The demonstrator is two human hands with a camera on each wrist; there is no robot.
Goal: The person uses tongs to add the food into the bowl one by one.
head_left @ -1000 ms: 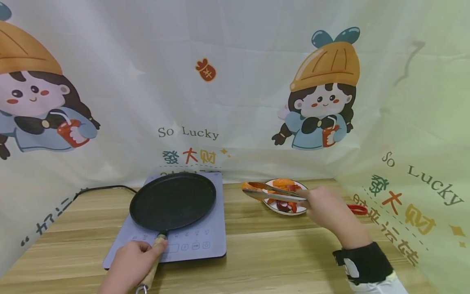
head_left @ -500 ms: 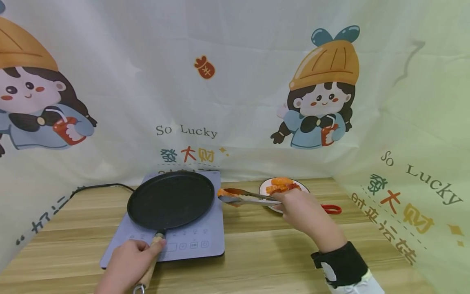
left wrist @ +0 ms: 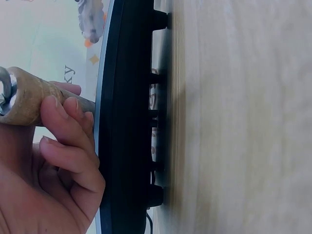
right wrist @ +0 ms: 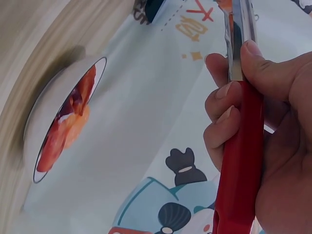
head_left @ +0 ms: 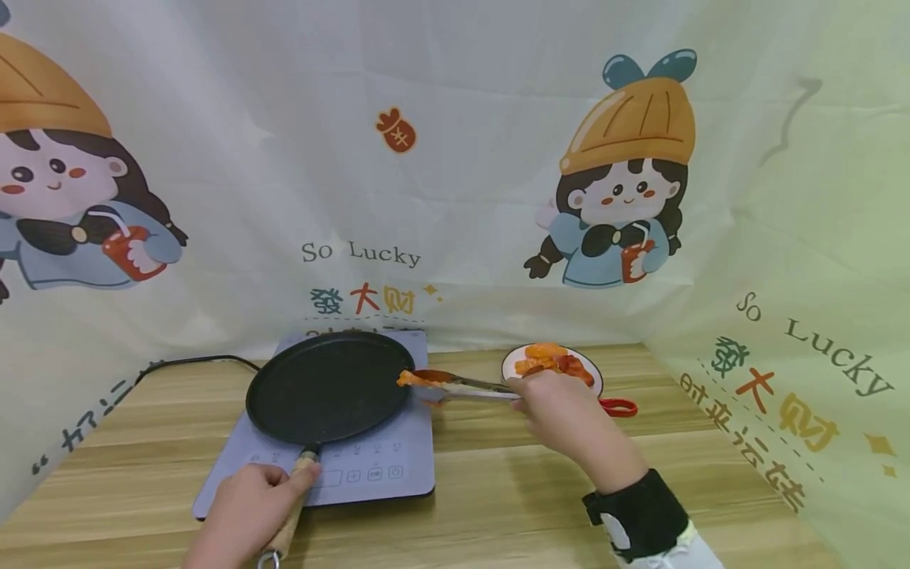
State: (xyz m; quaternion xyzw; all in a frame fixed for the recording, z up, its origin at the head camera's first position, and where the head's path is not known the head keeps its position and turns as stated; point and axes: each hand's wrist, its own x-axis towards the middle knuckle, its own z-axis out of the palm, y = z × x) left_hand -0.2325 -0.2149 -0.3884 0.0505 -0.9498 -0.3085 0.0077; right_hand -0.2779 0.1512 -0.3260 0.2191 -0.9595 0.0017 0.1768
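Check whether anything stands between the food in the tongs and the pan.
Nothing visible does: in the head view, the orange food in the tongs overlaps the right edge of the pan. Whether they touch, I can't tell. The left hand grips the handle, off that path.

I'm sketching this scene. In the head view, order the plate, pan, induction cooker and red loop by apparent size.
Largest to smallest:
1. Induction cooker (whole outline, partly covered)
2. Pan
3. Plate, partly hidden
4. Red loop

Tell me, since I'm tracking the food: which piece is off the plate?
The orange piece held in the tongs; the other pieces lie on the plate.
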